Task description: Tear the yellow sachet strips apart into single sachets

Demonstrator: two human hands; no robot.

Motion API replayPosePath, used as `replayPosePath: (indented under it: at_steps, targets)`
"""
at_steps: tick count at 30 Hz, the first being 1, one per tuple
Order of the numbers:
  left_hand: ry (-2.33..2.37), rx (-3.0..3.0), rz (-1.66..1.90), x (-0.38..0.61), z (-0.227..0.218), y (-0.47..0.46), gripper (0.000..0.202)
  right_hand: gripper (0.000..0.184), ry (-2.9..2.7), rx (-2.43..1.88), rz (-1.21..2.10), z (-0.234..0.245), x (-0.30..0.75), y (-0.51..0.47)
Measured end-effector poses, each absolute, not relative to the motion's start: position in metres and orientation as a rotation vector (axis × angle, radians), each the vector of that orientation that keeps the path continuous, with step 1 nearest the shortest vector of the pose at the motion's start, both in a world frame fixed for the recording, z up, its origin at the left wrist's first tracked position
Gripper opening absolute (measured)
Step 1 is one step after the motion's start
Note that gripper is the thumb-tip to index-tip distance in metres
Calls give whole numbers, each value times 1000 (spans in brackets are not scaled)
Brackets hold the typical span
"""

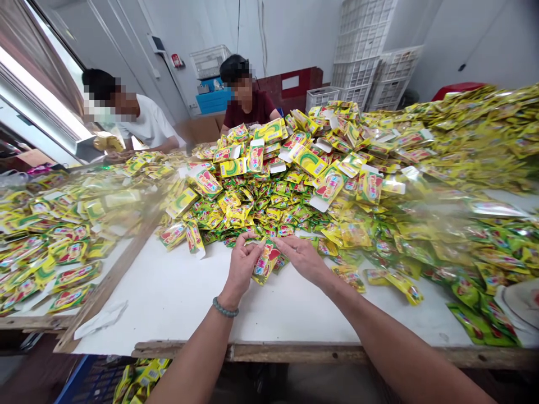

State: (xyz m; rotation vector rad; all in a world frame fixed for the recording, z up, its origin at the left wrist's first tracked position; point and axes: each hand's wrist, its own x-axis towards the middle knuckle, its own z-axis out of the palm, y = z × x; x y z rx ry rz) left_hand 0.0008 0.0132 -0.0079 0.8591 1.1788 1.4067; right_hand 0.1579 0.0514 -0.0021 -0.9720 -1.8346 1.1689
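Near the front middle of the white tabletop, my left hand [243, 266] grips a yellow printed packet [266, 262] between thumb and fingers. The packet is tilted and bears colourful lettering with a red picture. At its upper right edge, my right hand [304, 257] pinches it with thumb and forefinger. Just beyond both hands rises a heap of small green sachets [275, 196]. Yellow cartons [309, 160], several with white end flaps standing out, lie on top of that heap. Whether the held packet is a carton or a pouch, I cannot tell.
A wooden strip [122, 264] divides the table from a left section strewn with cartons. More yellow packets [480, 129] are heaped at right. Under the table edge, a blue crate [90, 381] holds packets. Two people [147, 120] sit across; white crates [357, 56] are stacked behind.
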Motion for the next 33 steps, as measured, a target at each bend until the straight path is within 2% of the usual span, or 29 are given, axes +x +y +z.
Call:
replayPosePath:
  at_steps: [4, 9, 17, 20, 25, 33]
  targets:
    - [1193, 880, 1391, 1, -8, 13, 53, 24, -1628, -1005, 1372, -3, 156, 52]
    - [1182, 870, 1357, -1, -10, 13, 52, 28, -1262, -959, 1682, -9, 157, 58]
    - [1181, 839, 1367, -4, -6, 12, 51, 27, -1469, -883, 1688, -8, 166, 60]
    - [1186, 794, 1413, -4, -6, 12, 51, 30, -1627, -906, 1529, -5, 160, 49]
    - [1177, 714, 1517, -3, -4, 13, 49, 37, -1835, -1044, 876, -9, 143, 28]
    - [1144, 747, 1427, -6, -2, 12, 53, 32, -1784, -954, 974, -8, 142, 31]
